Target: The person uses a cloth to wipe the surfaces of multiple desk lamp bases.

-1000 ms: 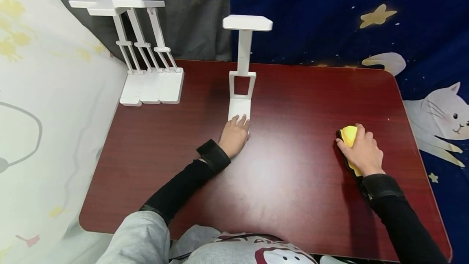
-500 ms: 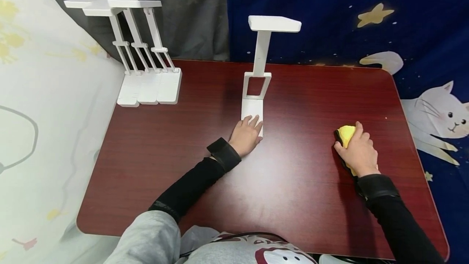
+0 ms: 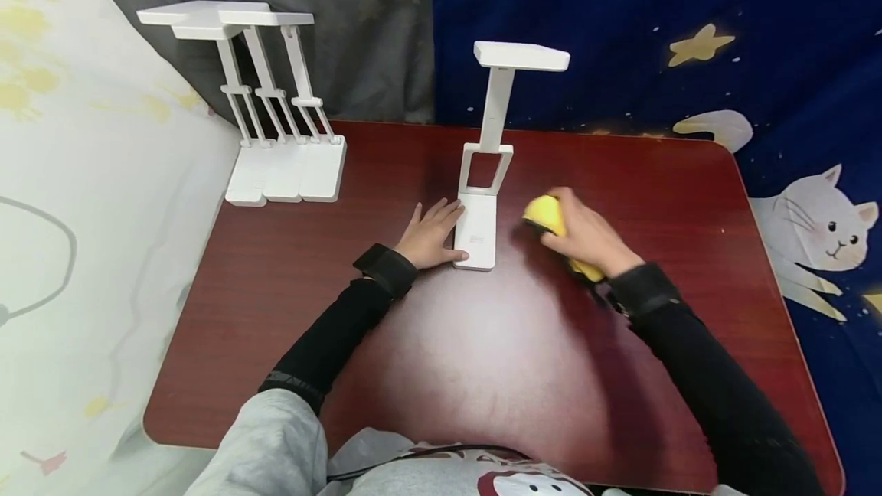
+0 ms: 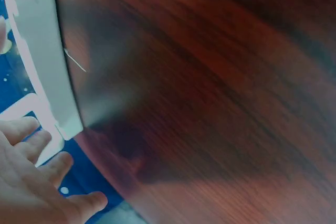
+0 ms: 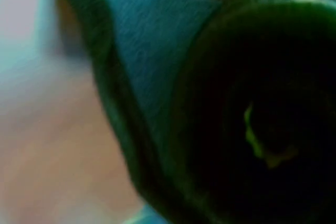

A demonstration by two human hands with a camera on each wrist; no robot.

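Red-brown table [image 3: 289, 305]: splayed left hand [image 3: 424, 240] touches a desk lamp [image 3: 494, 117]. Right hand [image 3: 590, 237] grips a yellow-and-black object [image 3: 544, 213]; bumping could topple the lamp.

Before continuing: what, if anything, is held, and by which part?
Right hand grips the yellow oblong object by its middle; left hand merely touches the white rectangular lamp base.

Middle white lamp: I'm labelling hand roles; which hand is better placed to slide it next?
Probably the left hand: it lies at the lamp base, holding nothing, while the right hand grips a yellow object.
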